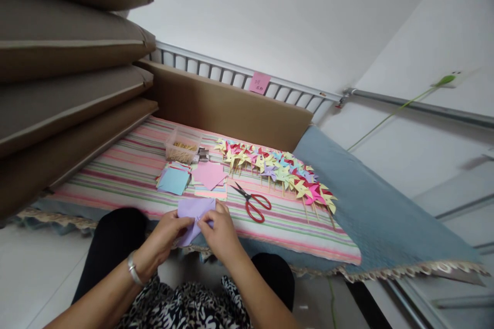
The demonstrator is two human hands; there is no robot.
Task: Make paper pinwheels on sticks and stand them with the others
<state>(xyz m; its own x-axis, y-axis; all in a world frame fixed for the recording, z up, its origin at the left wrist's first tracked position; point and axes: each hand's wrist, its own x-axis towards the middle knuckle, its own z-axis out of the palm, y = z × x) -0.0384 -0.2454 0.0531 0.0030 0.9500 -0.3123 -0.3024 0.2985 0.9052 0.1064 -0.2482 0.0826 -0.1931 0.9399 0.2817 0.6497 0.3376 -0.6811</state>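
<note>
A square of purple paper [196, 209] is held between my two hands near the front edge of the striped cloth. My left hand [170, 232] grips its left side, thumb on top. My right hand [219, 229] pinches the paper near its middle, where cuts or a fold seem to show. Red-handled scissors [252, 202] lie with blades parted to the right of my right hand. Just beyond the paper are a stack of pink paper squares [210, 175] and a stack with light blue paper [174, 180] on top.
Many finished paper pinwheels [285, 169] on sticks lie in rows at the right. A clear plastic box [182, 146] of small sticks stands behind the stacks. Folded padded mats [77, 61] rise at the left, and a brown board [224, 105] leans along the back.
</note>
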